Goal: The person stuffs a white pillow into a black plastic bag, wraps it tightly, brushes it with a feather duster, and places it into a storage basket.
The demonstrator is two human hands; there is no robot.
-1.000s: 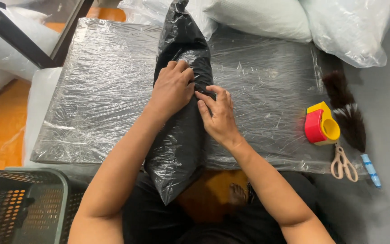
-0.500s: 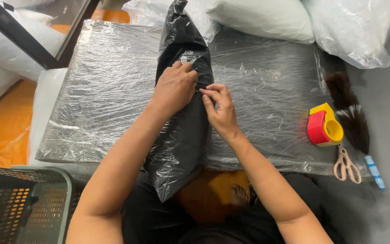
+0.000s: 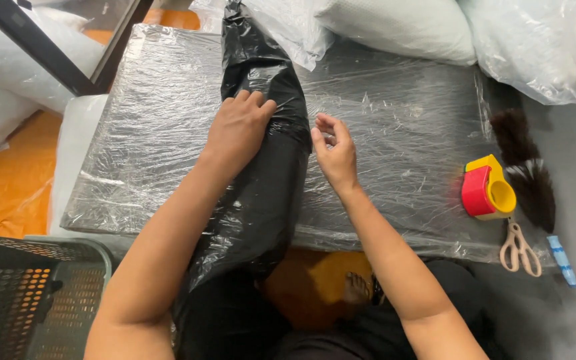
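Observation:
A long bundle wrapped in black plastic [image 3: 261, 167] lies lengthwise over a low table covered in clear film [image 3: 408, 133], its near end hanging over my lap. My left hand [image 3: 238, 130] presses flat on top of the bundle, fingers curled over its upper side. My right hand [image 3: 333, 150] hovers just right of the bundle, off the plastic, with fingertips pinched loosely together. I cannot tell whether anything thin is between those fingers.
A red and yellow tape dispenser [image 3: 488, 190] sits at the table's right edge, with scissors [image 3: 518, 248] and a small blue object [image 3: 561, 260] below it and a dark feather duster [image 3: 525, 167] beside it. Clear bags of white pillows [image 3: 401, 27] line the far side. A grey mesh basket [image 3: 28, 293] stands at lower left.
My right hand has lifted off the black bundle and moved a little to the right. My left hand has stayed pressed on the bundle.

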